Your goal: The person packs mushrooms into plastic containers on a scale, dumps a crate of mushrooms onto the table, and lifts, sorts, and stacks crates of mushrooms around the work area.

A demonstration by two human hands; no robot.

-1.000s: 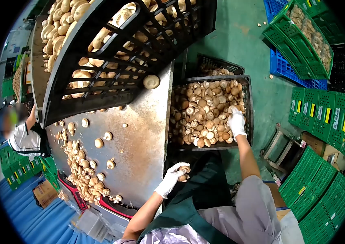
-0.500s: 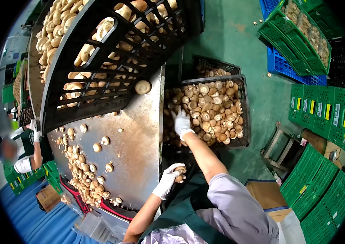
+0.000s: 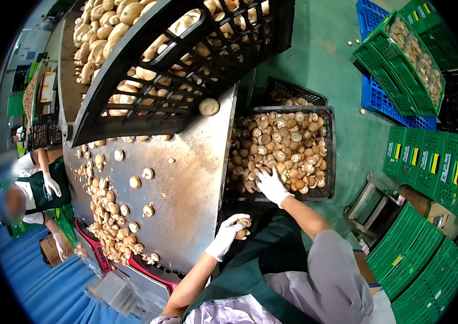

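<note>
My left hand [image 3: 228,236], in a white glove, is closed around a couple of brown mushrooms [image 3: 243,227] beside the metal table's edge. My right hand [image 3: 272,186], also gloved, lies with its fingers spread on the mushrooms [image 3: 288,143] near the close rim of a black crate [image 3: 330,156]. Nothing shows gripped in it, though its fingertips are partly among the caps. Many loose mushrooms [image 3: 111,216] lie on the metal table [image 3: 186,178]. Above the table a large tilted black crate [image 3: 148,121] is full of mushrooms, with a single mushroom [image 3: 209,107] by its lower corner.
A second black crate [image 3: 299,89] sits behind the first. Green crates [image 3: 428,156] and a wooden stool [image 3: 372,208] stand on the right, with a blue pallet [image 3: 374,97] farther back. A co-worker [image 3: 35,191] in white gloves is at the far left. Red-edged scales [image 3: 156,275] border the table.
My right hand has moved from the crate's right side to its left, then to the near middle, fingers spread. My left hand keeps its mushrooms. The co-worker's arms have moved, and the view has shifted.
</note>
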